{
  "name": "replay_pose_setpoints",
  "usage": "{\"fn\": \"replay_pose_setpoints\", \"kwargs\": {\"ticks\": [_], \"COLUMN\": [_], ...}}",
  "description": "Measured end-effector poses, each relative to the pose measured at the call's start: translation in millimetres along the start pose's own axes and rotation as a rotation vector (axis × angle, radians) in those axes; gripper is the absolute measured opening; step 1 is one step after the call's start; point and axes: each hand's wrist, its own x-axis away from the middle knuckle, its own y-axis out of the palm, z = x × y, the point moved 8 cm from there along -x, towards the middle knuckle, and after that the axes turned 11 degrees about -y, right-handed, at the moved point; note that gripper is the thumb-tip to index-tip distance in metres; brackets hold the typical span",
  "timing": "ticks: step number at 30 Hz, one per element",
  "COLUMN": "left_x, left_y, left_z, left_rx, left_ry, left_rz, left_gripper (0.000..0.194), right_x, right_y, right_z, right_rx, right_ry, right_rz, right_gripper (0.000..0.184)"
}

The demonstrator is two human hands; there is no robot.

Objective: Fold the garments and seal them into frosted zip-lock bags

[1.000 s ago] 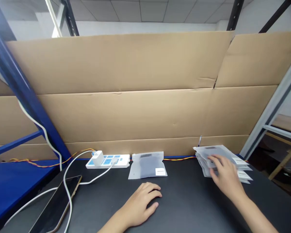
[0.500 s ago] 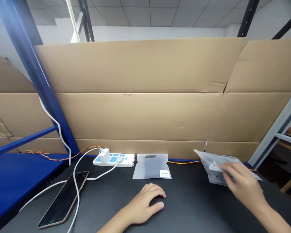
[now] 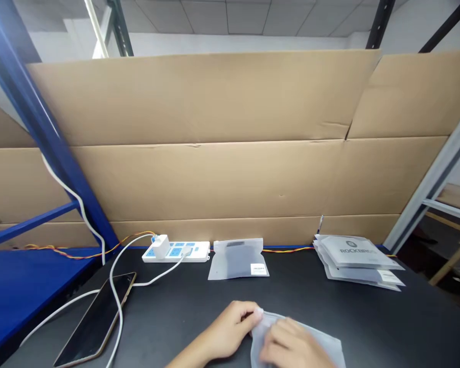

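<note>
My left hand point(image 3: 230, 327) and my right hand point(image 3: 287, 342) are together at the near edge of the black table. Both hold a frosted translucent plastic zip bag point(image 3: 302, 335). My left fingers pinch its upper left corner, while my right hand lies over its middle and hides part of it. To the far right sits a stack of several frosted bags point(image 3: 354, 258) printed ROCKBROS. A single frosted bag point(image 3: 237, 259) with a dark item inside and a white label lies flat at the back centre, beyond both hands.
A white and blue power strip point(image 3: 176, 251) with a plugged-in white adapter stands at the back. A smartphone point(image 3: 95, 319) lies at the left under a white cable point(image 3: 117, 291). Tall cardboard sheets point(image 3: 214, 179) rise behind the black table point(image 3: 387, 319). Blue shelving point(image 3: 30, 276) stands left.
My right hand has come from the stack to the front of the table with a bag. My left hand now pinches that bag too. The stack lies flat and undisturbed.
</note>
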Motion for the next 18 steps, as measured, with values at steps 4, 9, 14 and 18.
{"fn": "replay_pose_setpoints", "kwargs": {"ticks": [4, 9, 14, 18], "left_x": [2, 6, 8, 3], "left_y": [2.4, 4.0, 4.2, -10.3], "left_z": [2, 5, 9, 4], "left_rx": [-0.160, -0.306, -0.320, -0.183], "left_ry": [0.038, 0.094, 0.124, 0.046], "left_rz": [0.014, -0.056, -0.076, -0.087], "left_gripper": [0.040, 0.037, 0.037, 0.039], "right_x": [-22, -20, -14, -4], "right_y": [-37, -15, -5, -14], "right_z": [43, 51, 52, 69], "right_rx": [-0.231, -0.400, -0.487, -0.536], "right_ry": [0.323, 0.410, 0.357, 0.345], "right_rz": [-0.058, -0.163, -0.213, -0.244], "right_gripper": [0.009, 0.013, 0.004, 0.007]}}
